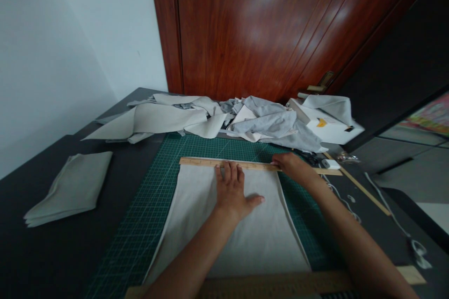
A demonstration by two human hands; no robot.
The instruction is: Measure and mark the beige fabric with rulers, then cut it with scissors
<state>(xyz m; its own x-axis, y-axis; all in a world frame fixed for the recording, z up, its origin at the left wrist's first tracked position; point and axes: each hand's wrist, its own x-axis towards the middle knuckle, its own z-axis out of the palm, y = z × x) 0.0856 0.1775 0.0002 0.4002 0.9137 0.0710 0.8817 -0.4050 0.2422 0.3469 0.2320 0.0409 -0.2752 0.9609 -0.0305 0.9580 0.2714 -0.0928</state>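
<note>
A light grey-beige cloth [252, 238] lies flat on a green cutting mat [140, 210]. Across its far edge runs a wooden ruler [196, 162]. My left hand [231, 191] rests on the cloth with fingers spread, the fingertips pressing on the ruler. At the cloth's far right corner, my right hand [288, 163] has its fingers closed beside the ruler; a small pale tip shows there, too small to name. Another wooden ruler [280, 282] crosses the near end of the cloth, partly hidden under my forearms.
Folded cloth [70, 187] sits on the dark table to the left. Heaped fabric scraps [168, 117] lie along the back, beside a white box [326, 126]. On the right are a thin wooden strip [365, 191], a white charger [330, 164] and a white cable [389, 203].
</note>
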